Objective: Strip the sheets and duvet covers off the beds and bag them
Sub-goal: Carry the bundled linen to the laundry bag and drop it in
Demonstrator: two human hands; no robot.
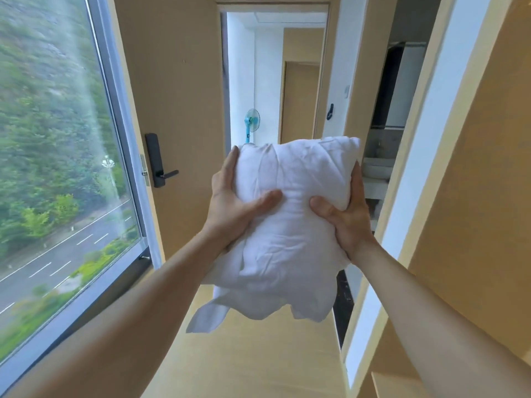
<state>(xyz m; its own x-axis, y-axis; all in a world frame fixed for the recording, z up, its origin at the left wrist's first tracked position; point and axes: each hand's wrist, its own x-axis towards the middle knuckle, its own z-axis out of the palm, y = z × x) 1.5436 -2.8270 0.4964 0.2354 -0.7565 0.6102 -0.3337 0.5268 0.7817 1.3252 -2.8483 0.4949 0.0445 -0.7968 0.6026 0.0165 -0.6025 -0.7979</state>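
Bundle of crumpled white fabric (290, 173), maybe a pillow in its case, hangs mid-air in front of the open tan wooden door (172, 81). Left hand (232, 205) and right hand (347, 216) each grip a side, thumbs dug into the front.

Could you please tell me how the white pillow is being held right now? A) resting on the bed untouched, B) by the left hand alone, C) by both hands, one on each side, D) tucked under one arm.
C: the left hand and right hand both grip the white pillow from opposite sides, holding it up in the air.
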